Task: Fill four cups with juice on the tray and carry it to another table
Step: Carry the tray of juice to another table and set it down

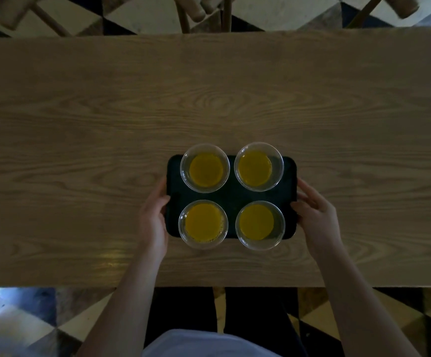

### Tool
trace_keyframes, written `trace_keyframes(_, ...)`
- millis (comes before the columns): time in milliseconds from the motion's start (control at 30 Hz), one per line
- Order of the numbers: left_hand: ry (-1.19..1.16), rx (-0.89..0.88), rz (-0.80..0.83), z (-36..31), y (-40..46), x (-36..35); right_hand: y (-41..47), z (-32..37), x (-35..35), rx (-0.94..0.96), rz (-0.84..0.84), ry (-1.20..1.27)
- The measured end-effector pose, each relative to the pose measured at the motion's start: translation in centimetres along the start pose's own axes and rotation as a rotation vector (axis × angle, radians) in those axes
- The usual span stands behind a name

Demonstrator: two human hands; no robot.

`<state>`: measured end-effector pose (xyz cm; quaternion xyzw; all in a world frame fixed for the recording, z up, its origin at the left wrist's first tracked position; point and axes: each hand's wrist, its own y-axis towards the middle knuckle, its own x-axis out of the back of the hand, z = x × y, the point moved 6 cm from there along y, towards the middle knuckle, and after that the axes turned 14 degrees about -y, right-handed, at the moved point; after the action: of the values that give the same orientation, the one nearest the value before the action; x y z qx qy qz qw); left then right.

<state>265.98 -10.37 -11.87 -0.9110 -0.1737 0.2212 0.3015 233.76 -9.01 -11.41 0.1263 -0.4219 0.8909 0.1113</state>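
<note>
Item: dark tray (232, 195), rounded corners, lying flat on the wooden bench (209, 94), near its front edge and about midway along the visible length. Load: four clear cups in two rows of two, each holding orange juice: far-left cup (205, 168), far-right cup (258, 166), near-left cup (203, 224), near-right cup (260, 225). Levels look similar; rims stand apart, the far and near rims overhanging the tray's edges as seen from above. Left hand (153, 222) at the tray's left short edge, thumb over the rim, grip closed on that edge; right hand (317, 215) at the right short edge, fingers curled against it, likewise holding. Whether the tray is bearing on the bench or just clear of it cannot be told. Filling appears done; the step in hand is judged to be either lifting or setting down. Handling advice: keep both hands level and move slowly, since open cups slop with any tilt or jolt. Room: bench bare to both sides and beyond the tray; the person stands at the front edge. Chairs (199, 9) stand past the far edge on a chequered floor (131, 19), so that side is less free.
</note>
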Motion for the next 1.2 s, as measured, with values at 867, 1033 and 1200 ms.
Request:
trace_keyframes(867,0.193,0.060,-0.123,-5.7,5.3,3.7,2.4,5.7,-6.4,0.127,0.047,-0.106)
trace_keyframes(1033,0.223,0.048,-0.133,-6.6,6.6,3.7,3.7,6.4,-6.6,0.121,0.033,-0.127)
trace_keyframes(1200,0.261,0.001,-0.135,-6.6,7.7,4.0,4.4,6.7,-6.8,0.107,0.026,-0.125)
